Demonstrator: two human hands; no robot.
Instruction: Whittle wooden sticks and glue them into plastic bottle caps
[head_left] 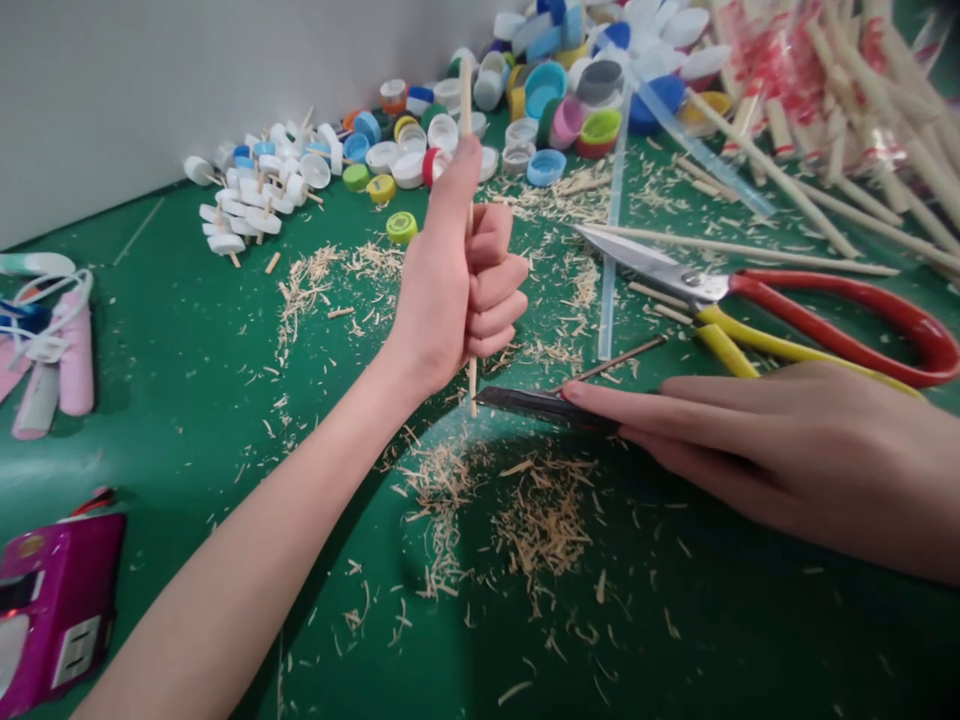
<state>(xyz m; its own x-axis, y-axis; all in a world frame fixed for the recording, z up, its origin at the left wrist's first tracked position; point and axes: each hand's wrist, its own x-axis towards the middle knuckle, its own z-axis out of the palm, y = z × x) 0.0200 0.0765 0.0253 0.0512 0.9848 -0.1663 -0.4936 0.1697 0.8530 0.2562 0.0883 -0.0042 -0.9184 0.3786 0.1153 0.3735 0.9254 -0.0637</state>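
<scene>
My left hand (pixel 457 260) is closed round a thin wooden stick (pixel 466 95), thumb laid along its upper part. The stick's lower end pokes out below the fist. My right hand (pixel 742 440) grips a dark craft knife (pixel 540 402), index finger stretched along its back. The blade's tip meets, or nearly meets, the stick's lower end; contact is hard to make out. Under both hands lie heaps of pale wood shavings (pixel 544 520) on the green tabletop (pixel 337 660). Scissors (pixel 705 285) with red and yellow handles rest just beyond my right hand.
Plastic bottle caps (pixel 546 90) are piled at the back, beside white caps joined with sticks (pixel 251 195). More wooden sticks (pixel 862 120), some in plastic bags, lie at the back right. A magenta box (pixel 71 590) and pink glue guns or similar tools (pixel 75 355) sit left.
</scene>
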